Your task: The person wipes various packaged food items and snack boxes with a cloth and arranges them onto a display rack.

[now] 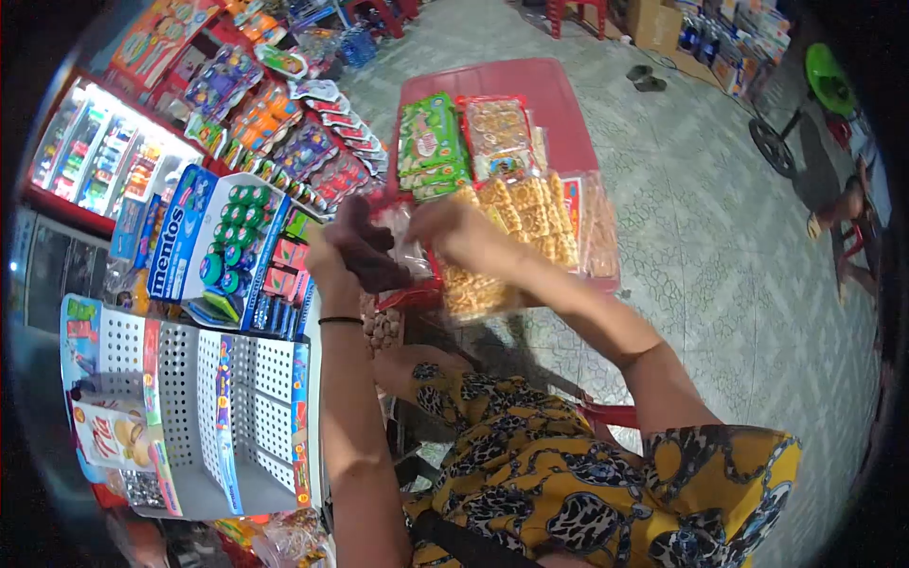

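Note:
My left hand (329,263) is closed on a crumpled dark maroon cloth (371,248), left of the red table. My right hand (456,237) is smeared by motion, close to the cloth and above the table's left side; its fingers cannot be made out. Just below and right of it lie clear packs of golden, bumpy snacks (530,220). Behind these are green snack packs (433,137) and a red-edged clear pack of round snacks (499,133). A pack of thin brownish sticks (597,222) lies at the table's right edge.
The red table (492,78) stands on a patterned tile floor (701,246). On my left are a Mentos display (220,248), a perforated rack (189,407) and a lit drinks fridge (104,151). Slippers (647,79) lie farther off; another person (857,199) sits at right.

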`<state>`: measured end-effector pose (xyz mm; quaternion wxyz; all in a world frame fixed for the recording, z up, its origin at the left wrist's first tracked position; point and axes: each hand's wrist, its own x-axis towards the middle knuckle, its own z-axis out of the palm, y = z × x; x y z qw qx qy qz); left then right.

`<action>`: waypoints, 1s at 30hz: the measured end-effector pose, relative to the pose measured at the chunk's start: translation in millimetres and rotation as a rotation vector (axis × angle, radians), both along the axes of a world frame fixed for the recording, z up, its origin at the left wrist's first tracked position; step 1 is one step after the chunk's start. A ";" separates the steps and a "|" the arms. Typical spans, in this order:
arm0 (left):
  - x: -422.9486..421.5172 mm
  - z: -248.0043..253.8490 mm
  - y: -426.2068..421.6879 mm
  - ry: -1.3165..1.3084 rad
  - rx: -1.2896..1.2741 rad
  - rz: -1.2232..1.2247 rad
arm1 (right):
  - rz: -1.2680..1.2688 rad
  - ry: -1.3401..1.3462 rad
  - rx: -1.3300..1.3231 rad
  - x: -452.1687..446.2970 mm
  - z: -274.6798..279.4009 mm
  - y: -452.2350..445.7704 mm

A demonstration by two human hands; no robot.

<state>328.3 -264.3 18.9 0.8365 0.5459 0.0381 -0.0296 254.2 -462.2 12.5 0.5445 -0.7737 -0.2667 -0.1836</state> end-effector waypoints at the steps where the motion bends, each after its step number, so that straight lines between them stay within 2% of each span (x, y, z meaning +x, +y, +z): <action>1: -9.5 8.5 -5.4 0.029 0.146 -0.111 | -0.105 0.085 -0.009 10.1 10.9 -14.7; 2: -14.2 8.2 -17.9 0.094 0.187 -0.188 | -0.312 0.244 -0.099 14.7 40.0 -25.4; 3: -19.0 6.3 -34.6 0.158 0.226 -0.266 | -0.428 0.295 -0.151 31.8 42.0 -35.0; 5: -23.7 -38.0 -64.9 -0.408 0.773 -0.217 | -0.626 0.349 -0.239 82.2 23.9 -45.7; 6: -30.4 -34.3 -79.9 -0.683 0.855 -0.273 | -0.706 0.356 -0.274 105.3 8.2 -46.2; 7: -37.1 -30.5 -95.0 -0.965 0.907 -0.301 | -0.662 0.460 -0.387 99.5 25.1 -41.8; 8: -45.5 -52.8 -98.5 -0.999 1.270 -0.247 | -0.639 0.488 -0.454 108.9 27.0 -36.9; 9: -37.7 -52.2 -94.1 -1.022 1.271 -0.356 | -0.617 0.516 -0.522 120.1 23.4 -33.9; 10: -29.9 -51.3 -89.7 -1.039 1.267 -0.468 | -0.600 0.467 -0.489 149.6 -8.3 -35.4; 11: -22.1 -50.3 -85.3 -1.050 1.259 -0.582 | -0.634 0.507 -0.516 147.5 -2.9 -33.1; 12: -5.5 -35.8 -79.3 -0.925 1.208 -0.640 | -0.665 0.552 -0.542 144.6 -0.2 -29.6; 13: 10.8 -20.9 -73.4 -0.798 1.156 -0.684 | -0.782 0.540 -0.539 166.4 -31.4 -26.7; 14: 24.2 -28.4 -62.3 -0.711 0.864 -0.526 | -0.748 0.518 -0.457 159.9 -26.4 -27.3; 16: 64.3 -61.1 -45.1 -0.629 0.568 -0.364 | -0.742 0.528 -0.363 152.2 -36.7 -24.7; 18: 104.7 -77.1 -46.7 -0.563 0.972 -0.171 | -0.797 0.459 -0.245 154.9 -56.8 -21.2; 19: 114.0 -78.0 -52.9 -0.569 0.963 -0.167 | -0.829 0.442 -0.257 160.5 -70.9 -20.5; 21: 117.2 -62.5 -71.3 -0.238 0.917 -0.265 | -0.773 0.521 -0.285 159.2 -65.5 -23.1; 22: 128.9 -72.6 -76.9 -0.274 0.988 -0.242 | -0.712 0.603 -0.304 158.8 -62.0 -25.3; 23: 145.6 -91.6 -78.2 -0.345 1.000 -0.335 | -0.699 0.596 -0.294 159.2 -61.8 -27.4; 25: 158.4 -102.6 -91.0 -0.259 1.077 -0.308 | -0.700 0.605 -0.322 158.7 -57.0 -30.3; 28: 123.3 -50.4 -98.4 -0.239 1.201 -0.341 | -0.706 0.620 -0.311 163.4 -59.9 -35.0; 29: 123.9 -51.2 -91.7 -0.237 1.201 -0.341 | -0.716 0.623 -0.275 166.3 -64.1 -36.6; 30: 124.8 -50.9 -80.7 -0.382 1.063 -0.475 | -0.713 0.626 -0.275 168.3 -68.2 -40.0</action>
